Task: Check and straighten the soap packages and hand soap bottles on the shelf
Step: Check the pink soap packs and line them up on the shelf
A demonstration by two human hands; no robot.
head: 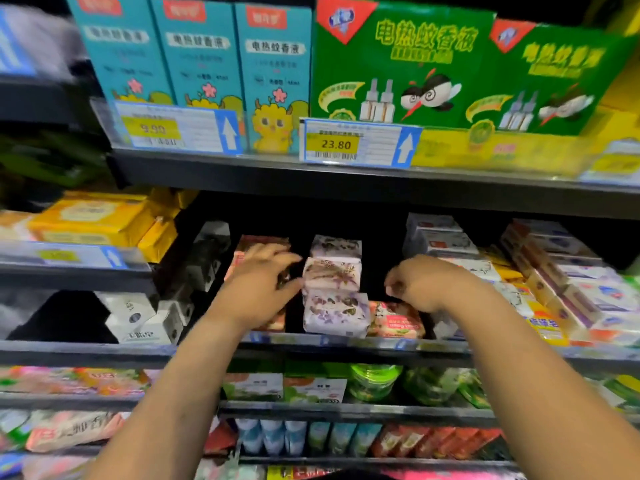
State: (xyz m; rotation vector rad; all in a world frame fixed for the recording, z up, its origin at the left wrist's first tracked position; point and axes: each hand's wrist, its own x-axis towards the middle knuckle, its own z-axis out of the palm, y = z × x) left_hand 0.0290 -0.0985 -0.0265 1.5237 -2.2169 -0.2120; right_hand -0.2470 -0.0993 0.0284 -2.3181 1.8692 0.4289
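Note:
A stack of three purple-flowered soap packages (333, 289) stands in the middle of the shelf (346, 344). My left hand (263, 278) is just left of the stack, fingers spread and reaching toward its side, covering reddish soap packs (266, 242). My right hand (420, 282) hovers right of the stack with its fingers curled downward over a pink soap pack (398, 322); it holds nothing that I can see. No hand soap bottles are visible.
Yellow soap packs (93, 218) lie at the left, black-and-white boxes (145, 318) beside them, white and blue soap boxes (554, 271) at the right. Green and blue mosquito-liquid boxes (398, 64) fill the shelf above. More packs sit on lower shelves (346, 407).

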